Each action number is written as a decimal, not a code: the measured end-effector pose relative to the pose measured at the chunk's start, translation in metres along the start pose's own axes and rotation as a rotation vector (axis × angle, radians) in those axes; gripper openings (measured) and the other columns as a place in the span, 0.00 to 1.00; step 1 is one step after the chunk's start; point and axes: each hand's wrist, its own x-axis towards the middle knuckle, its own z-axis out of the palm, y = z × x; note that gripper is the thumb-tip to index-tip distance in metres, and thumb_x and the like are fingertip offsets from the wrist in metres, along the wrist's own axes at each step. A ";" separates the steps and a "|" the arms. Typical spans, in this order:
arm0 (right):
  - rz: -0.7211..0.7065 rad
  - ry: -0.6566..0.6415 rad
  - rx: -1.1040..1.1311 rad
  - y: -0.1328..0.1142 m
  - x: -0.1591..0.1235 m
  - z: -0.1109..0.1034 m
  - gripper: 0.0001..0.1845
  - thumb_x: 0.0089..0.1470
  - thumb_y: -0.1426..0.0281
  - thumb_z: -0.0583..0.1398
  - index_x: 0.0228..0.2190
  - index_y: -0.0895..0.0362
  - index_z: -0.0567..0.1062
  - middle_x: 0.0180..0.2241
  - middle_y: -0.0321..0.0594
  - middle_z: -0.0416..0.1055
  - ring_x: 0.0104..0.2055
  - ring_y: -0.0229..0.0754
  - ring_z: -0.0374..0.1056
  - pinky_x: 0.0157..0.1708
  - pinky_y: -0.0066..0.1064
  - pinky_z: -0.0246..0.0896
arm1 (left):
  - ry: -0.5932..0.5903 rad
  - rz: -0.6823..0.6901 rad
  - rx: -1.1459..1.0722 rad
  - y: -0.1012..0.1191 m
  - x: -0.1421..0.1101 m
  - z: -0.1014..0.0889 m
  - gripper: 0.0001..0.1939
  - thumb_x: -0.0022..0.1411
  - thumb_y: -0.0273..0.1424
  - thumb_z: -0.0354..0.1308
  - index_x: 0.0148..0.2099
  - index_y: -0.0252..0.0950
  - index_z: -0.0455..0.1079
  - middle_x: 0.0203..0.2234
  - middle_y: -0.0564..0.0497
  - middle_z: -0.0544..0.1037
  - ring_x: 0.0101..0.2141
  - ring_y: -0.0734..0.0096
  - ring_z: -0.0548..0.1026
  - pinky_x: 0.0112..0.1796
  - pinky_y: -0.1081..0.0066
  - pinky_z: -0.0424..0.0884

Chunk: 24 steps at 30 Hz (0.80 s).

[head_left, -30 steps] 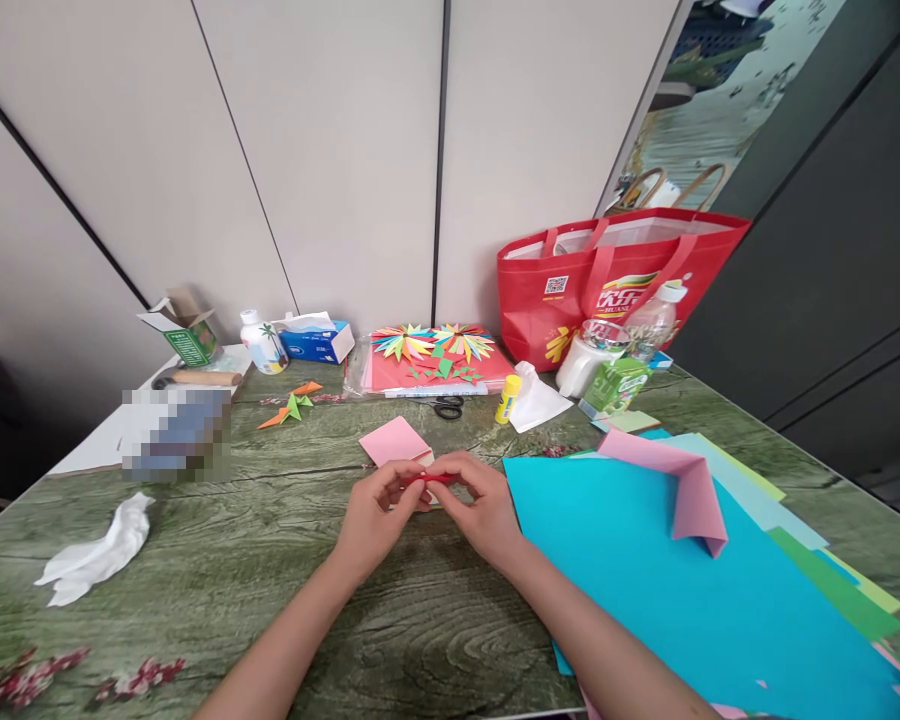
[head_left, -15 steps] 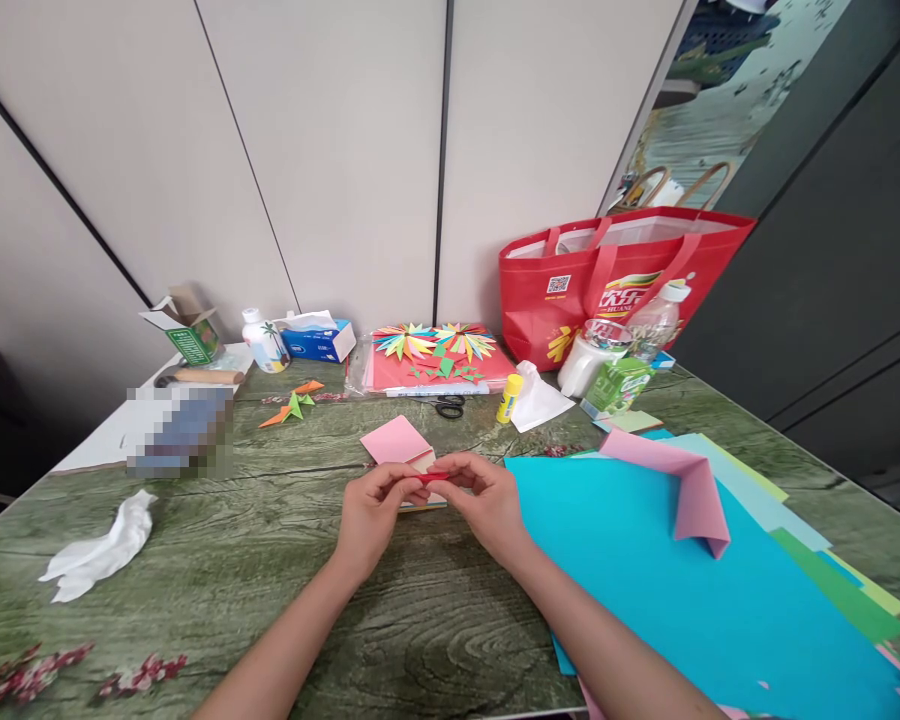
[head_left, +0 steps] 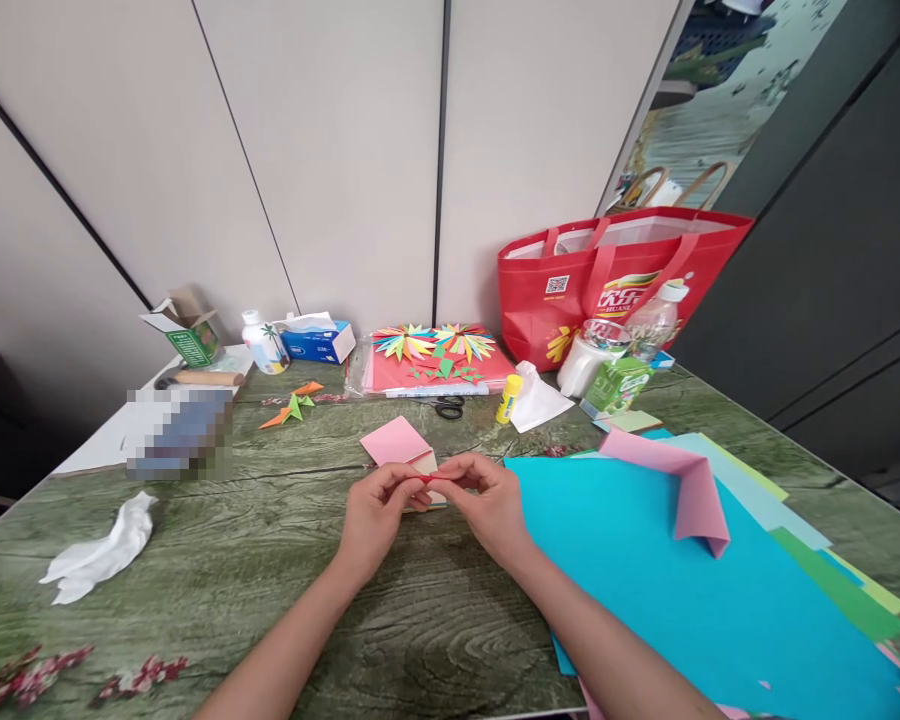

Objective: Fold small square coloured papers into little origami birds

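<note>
Between my two hands is a small piece of folded red paper [head_left: 430,478], pinched at both ends and mostly covered by fingers. My left hand [head_left: 375,508] grips its left end with thumb and fingertips. From the other side my right hand [head_left: 489,500] closes on the right end. Just beyond and beneath the fingers lie a pink paper square [head_left: 396,440] and some small pale paper, partly hidden by the hands. Black scissors [head_left: 450,407] and a yellow glue stick [head_left: 508,399] sit farther back.
Large blue paper [head_left: 615,570] covers the right side, with a folded pink strip [head_left: 697,495] on top. Behind stand a red bag [head_left: 540,300], a green carton [head_left: 616,388] and a tissue pack [head_left: 322,343]. Crumpled tissue [head_left: 105,550] lies left; paper pinwheel shapes [head_left: 435,342] rest at the back.
The hands stay in nearly the same place, still pinching the red paper. Less red shows between the fingertips now.
</note>
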 end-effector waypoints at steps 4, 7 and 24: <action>0.002 -0.083 0.062 0.001 0.003 -0.001 0.09 0.41 0.71 0.63 0.30 0.57 0.73 0.29 0.39 0.74 0.30 0.39 0.70 0.31 0.30 0.66 | -0.064 -0.071 -0.122 0.000 0.000 0.000 0.08 0.53 0.33 0.56 0.32 0.33 0.64 0.19 0.53 0.75 0.19 0.71 0.73 0.23 0.70 0.72; 0.017 -0.091 0.092 0.003 0.005 -0.001 0.08 0.42 0.70 0.62 0.29 0.57 0.74 0.28 0.39 0.75 0.30 0.39 0.70 0.32 0.32 0.67 | -0.096 -0.127 -0.175 0.000 0.000 0.000 0.10 0.53 0.34 0.56 0.34 0.33 0.63 0.20 0.52 0.75 0.19 0.71 0.73 0.23 0.69 0.72; 0.131 -0.081 0.229 0.007 0.007 0.001 0.10 0.45 0.63 0.60 0.28 0.57 0.74 0.23 0.37 0.74 0.24 0.38 0.70 0.28 0.32 0.68 | -0.111 -0.083 -0.125 -0.001 0.000 0.000 0.08 0.53 0.32 0.56 0.34 0.33 0.63 0.20 0.53 0.74 0.19 0.73 0.72 0.23 0.71 0.71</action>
